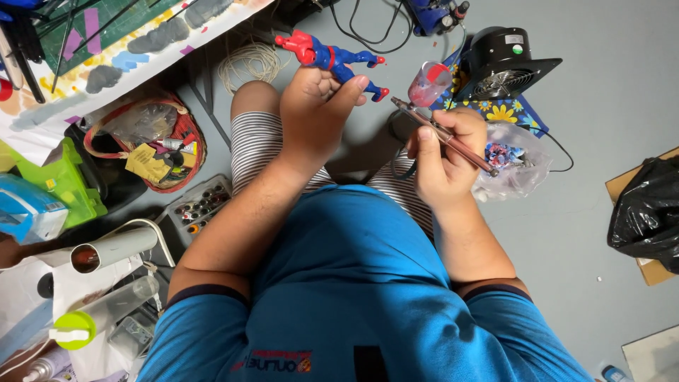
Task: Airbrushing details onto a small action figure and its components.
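Observation:
My left hand [316,113] grips a red and blue action figure [331,58] by its lower part, holding it up above my knee. The figure lies roughly level, arms to the left, legs to the right. My right hand [447,157] holds a copper-coloured airbrush [444,134] like a pen. Its tip points up-left toward the figure's feet, and a small cup with red paint [427,83] sits on top near the tip. The two hands are a short gap apart. I sit on a grey floor in a blue shirt and striped shorts.
A black extractor fan [503,64] stands behind the airbrush on a flowered cloth. A clear bag of small parts [515,164] lies right of my hand. A paint tray [199,206], red basket [152,141], grey tube [113,249] and coiled cord [249,64] crowd the left. A black bag [647,212] lies far right.

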